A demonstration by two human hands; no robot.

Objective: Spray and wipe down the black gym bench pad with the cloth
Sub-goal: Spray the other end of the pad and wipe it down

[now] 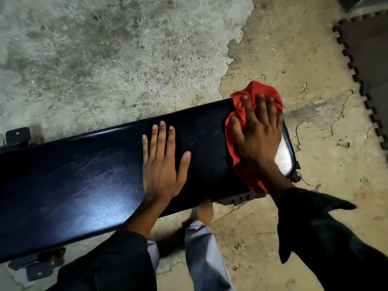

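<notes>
The black gym bench pad [84, 175] runs across the view from lower left to upper right, glossy with light reflections. A red cloth [241, 110] lies bunched on the pad's right end. My right hand [258, 133] presses flat on the cloth with straight, spread fingers. My left hand [163, 162] rests flat on the bare pad near its middle, fingers straight and spread, holding nothing. No spray bottle is in view.
Cracked concrete floor [126, 59] surrounds the bench. Dark interlocking foam mats [369, 59] lie at the upper right. Metal bench frame parts show at the far left [17, 135], lower left [39, 269] and under the pad's right end [239, 198]. My legs stand close to the near side.
</notes>
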